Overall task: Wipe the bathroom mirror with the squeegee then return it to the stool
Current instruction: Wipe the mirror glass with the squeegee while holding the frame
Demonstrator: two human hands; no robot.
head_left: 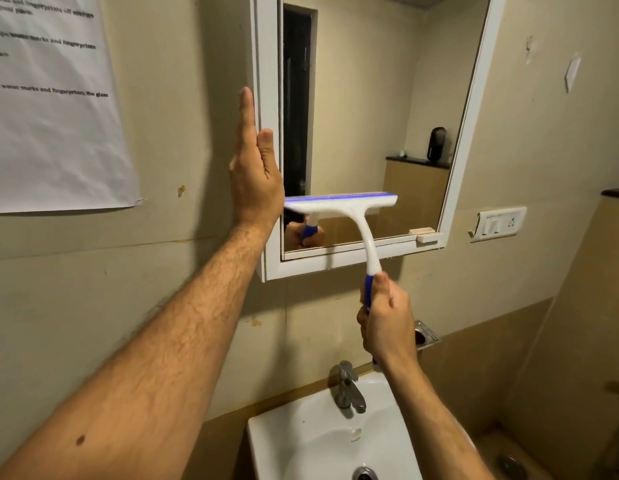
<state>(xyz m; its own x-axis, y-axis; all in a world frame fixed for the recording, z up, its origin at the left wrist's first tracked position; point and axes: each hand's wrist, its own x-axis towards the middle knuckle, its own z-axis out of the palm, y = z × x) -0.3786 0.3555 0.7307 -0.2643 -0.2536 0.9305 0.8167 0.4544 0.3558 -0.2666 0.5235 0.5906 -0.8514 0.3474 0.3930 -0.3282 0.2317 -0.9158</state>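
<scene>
At ten o'clock we find the paper notice point(52, 98) cut off by the top and left edges, its print too blurred to read in full. The mirror point(370, 116) runs off the top edge at twelve. Our right hand point(387, 323) hides the lower squeegee point(342, 209) handle. At six, the sink point(318, 441) is cropped by the bottom edge.

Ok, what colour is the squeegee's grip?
Blue, on a white squeegee; the head view shows it above the right hand.
</scene>
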